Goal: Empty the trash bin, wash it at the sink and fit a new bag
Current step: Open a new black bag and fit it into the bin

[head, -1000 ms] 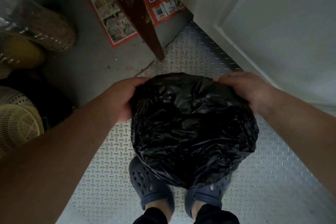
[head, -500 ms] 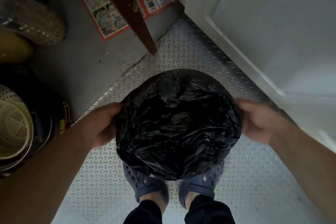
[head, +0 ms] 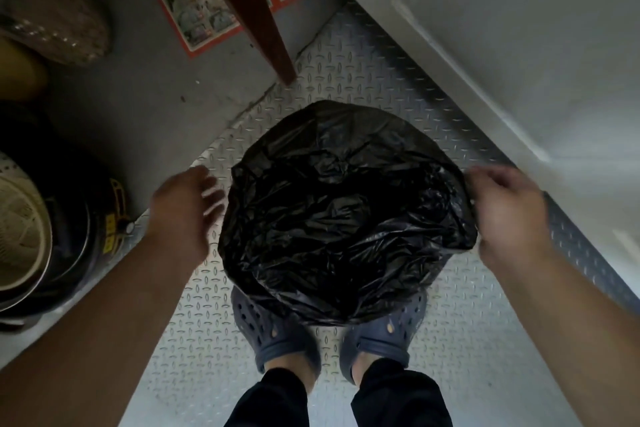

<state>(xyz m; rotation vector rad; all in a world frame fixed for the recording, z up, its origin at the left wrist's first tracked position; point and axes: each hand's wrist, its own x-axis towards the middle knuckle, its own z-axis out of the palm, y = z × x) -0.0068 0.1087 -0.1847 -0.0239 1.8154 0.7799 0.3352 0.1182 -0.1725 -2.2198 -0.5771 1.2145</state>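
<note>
A crinkled black trash bag (head: 346, 218) is stretched over the round top of a bin that stands on the metal floor just ahead of my feet. The bag covers the bin completely, so the bin itself is hidden. My left hand (head: 183, 204) hovers just left of the bag with its fingers spread, apart from the plastic. My right hand (head: 502, 211) is at the bag's right edge, fingers curled against the plastic there; the hand is blurred.
A white door (head: 519, 45) stands close on the right. A dark wooden leg (head: 256, 10) comes down beyond the bin, with printed flyers (head: 187, 0) behind it. Left are a dark pot holding a cream strainer (head: 20, 229) and a woven basket (head: 52, 24).
The bag-covered bin has gone down from my raised hands onto the floor. My left hand has let go and opened; my right hand has slid to the bag's right edge.
</note>
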